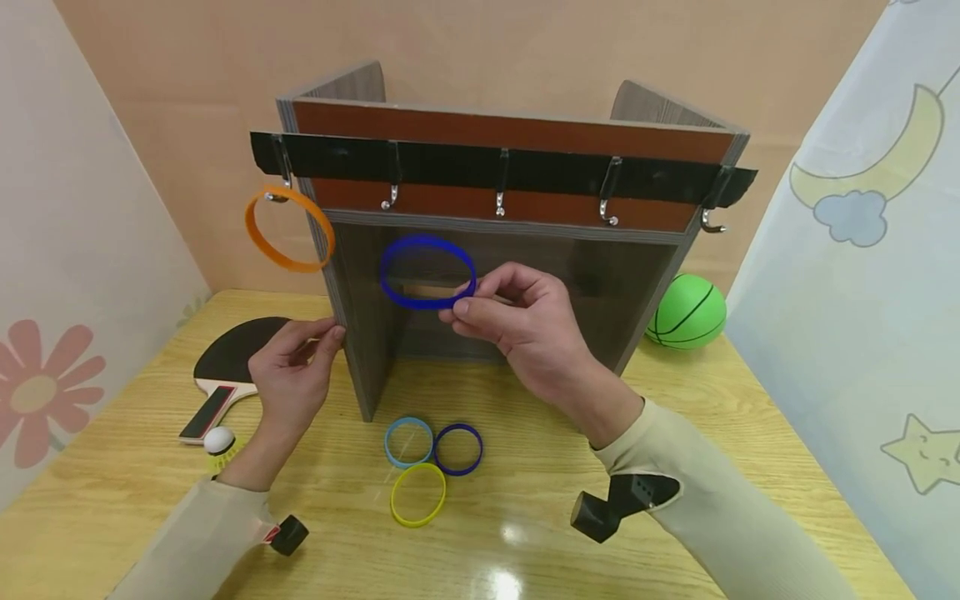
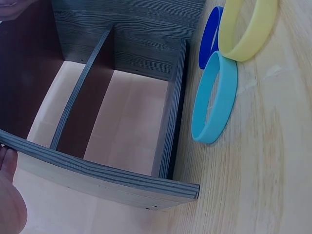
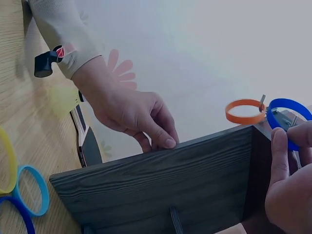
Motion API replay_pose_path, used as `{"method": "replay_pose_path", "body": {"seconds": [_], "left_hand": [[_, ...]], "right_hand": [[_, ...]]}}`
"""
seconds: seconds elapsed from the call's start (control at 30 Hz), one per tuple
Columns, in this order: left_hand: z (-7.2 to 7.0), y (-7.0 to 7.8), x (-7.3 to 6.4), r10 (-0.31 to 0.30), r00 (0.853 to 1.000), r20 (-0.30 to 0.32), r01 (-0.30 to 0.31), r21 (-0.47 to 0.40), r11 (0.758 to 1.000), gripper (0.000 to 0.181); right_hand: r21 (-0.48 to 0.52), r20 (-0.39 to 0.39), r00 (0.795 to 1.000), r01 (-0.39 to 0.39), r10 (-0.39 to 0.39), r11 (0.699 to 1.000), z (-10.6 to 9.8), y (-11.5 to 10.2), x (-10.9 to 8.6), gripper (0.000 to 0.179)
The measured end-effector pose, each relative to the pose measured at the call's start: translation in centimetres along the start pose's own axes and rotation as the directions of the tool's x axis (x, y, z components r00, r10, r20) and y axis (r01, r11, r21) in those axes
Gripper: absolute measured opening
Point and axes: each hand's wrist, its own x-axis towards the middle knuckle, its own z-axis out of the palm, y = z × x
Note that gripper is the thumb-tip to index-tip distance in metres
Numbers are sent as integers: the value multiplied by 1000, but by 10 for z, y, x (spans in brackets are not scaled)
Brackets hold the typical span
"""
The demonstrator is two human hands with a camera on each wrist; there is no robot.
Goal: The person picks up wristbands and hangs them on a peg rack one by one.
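Observation:
My right hand (image 1: 525, 325) pinches a blue silicone wristband (image 1: 427, 272) between thumb and fingers, in front of the grey wooden shelf and below its row of hooks. An orange wristband (image 1: 290, 229) hangs from the leftmost hook (image 1: 277, 197); the other hooks carry nothing. At the shelf's left side panel (image 1: 356, 333), my left hand (image 1: 294, 367) touches the front edge with thumb and fingers, which the right wrist view also shows. On the table lie a light blue wristband (image 2: 214, 97), a yellow wristband (image 1: 418, 495) and a dark blue wristband (image 1: 459, 450), close together.
A black table tennis paddle (image 1: 238, 354) lies at the left, with a shuttlecock (image 1: 220, 444) near its handle. Right of the shelf sits a green ball (image 1: 686, 312). A black strip (image 1: 450, 167) with several metal hooks runs across the shelf's upper front. Patterned cloths border both sides.

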Motion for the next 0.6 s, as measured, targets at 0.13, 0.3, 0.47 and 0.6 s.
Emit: {"method": "replay_pose_path", "body": {"seconds": [0.13, 0.3, 0.47, 0.6], "left_hand": [[0, 0, 0, 2, 1000, 2, -2, -4, 1000, 9], [1, 2, 2, 1, 1000, -7, -1, 3, 1000, 9], [1, 2, 1, -8, 1000, -4, 8, -4, 1000, 8], [1, 0, 1, 6, 1000, -4, -6, 3, 1000, 7]], "right_hand": [[5, 9, 1000, 7, -7, 1000, 5, 1, 4, 26], [7, 2, 1000, 12, -12, 1000, 11, 0, 10, 25], [28, -8, 1000, 23, -23, 999, 16, -1, 15, 25], [49, -3, 1000, 31, -31, 998, 18, 0, 19, 25]]}}
